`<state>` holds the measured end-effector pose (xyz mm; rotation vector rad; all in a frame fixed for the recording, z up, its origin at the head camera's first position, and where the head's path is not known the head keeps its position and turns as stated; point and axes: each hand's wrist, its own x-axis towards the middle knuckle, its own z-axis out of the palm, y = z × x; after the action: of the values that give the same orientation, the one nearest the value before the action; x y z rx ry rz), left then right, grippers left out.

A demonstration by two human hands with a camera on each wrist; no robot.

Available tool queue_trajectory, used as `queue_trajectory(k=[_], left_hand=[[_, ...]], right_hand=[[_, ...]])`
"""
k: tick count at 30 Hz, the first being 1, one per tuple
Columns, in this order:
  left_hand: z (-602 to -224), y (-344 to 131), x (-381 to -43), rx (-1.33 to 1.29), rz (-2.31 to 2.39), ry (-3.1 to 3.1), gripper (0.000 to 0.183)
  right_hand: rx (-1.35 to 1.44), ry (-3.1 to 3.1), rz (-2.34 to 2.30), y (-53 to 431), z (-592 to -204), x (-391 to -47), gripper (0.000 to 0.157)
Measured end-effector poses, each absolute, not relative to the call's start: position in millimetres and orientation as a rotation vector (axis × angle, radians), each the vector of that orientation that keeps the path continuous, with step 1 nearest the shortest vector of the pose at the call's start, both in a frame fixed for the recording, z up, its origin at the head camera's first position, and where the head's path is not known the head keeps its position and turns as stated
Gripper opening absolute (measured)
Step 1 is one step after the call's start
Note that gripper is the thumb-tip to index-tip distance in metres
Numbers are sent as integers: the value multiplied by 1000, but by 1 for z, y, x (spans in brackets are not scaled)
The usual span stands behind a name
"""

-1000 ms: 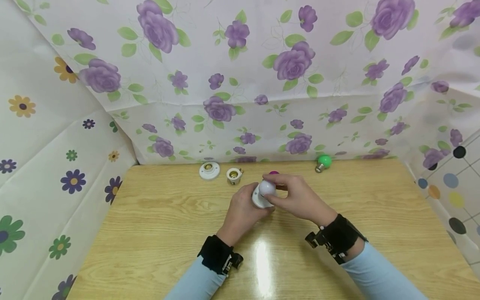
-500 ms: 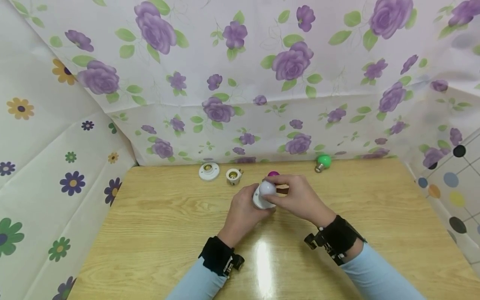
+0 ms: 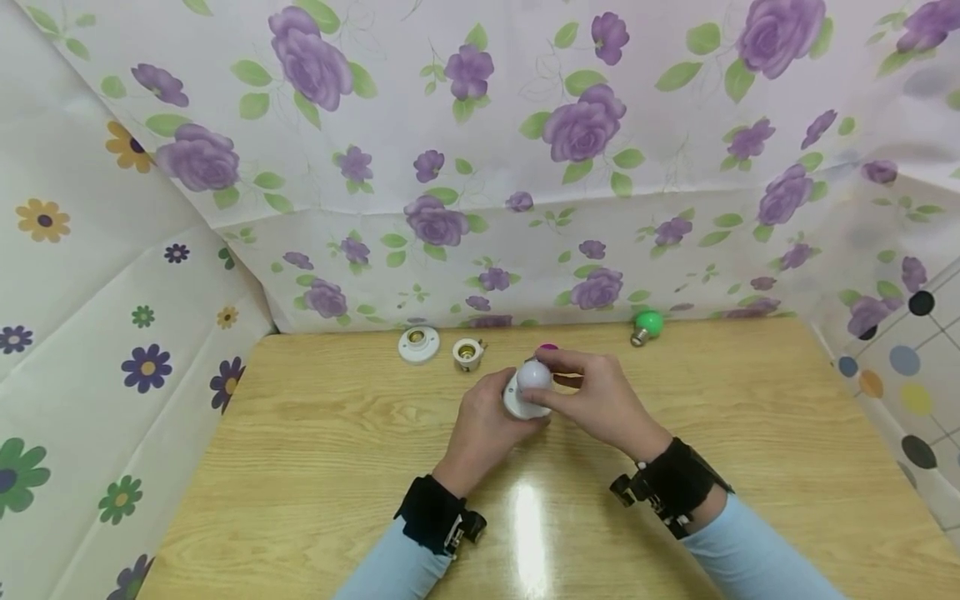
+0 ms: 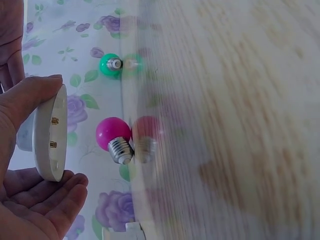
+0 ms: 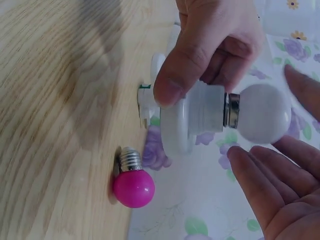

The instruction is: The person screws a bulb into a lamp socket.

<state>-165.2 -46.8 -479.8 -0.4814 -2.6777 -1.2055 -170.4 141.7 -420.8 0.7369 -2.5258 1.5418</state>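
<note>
My left hand grips a white round-based lamp holder by its rim, thumb on one side and fingers on the other. The underside of the base, with two brass screws, shows in the left wrist view. A white light bulb sits in the holder's socket, with a band of its metal screw cap visible. My right hand has its thumb and fingertips around the bulb's globe. Both hands are above the table. Just beyond them lies a magenta bulb, mostly hidden by the right hand in the head view.
Along the back of the wooden table stand another round white lamp holder and a smaller white socket. A green bulb lies farther right. A flowered sheet rises behind the table.
The right hand's fingers have shifted slightly around the white bulb, uncovering more of its globe. The lamp holder and left hand stay nearly in place.
</note>
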Motion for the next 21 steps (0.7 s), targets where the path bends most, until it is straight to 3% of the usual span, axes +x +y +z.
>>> queue_trajectory(k=[10,21], left_hand=[[-477,-45,-167,-502,-1189,-2668,65],[-477,-44,-166,-507,-1156,-2692,65]], right_hand=[[911,-2534,1590,146,-420,-178,55],[869,-2549,1677,142,-414,-170,41]])
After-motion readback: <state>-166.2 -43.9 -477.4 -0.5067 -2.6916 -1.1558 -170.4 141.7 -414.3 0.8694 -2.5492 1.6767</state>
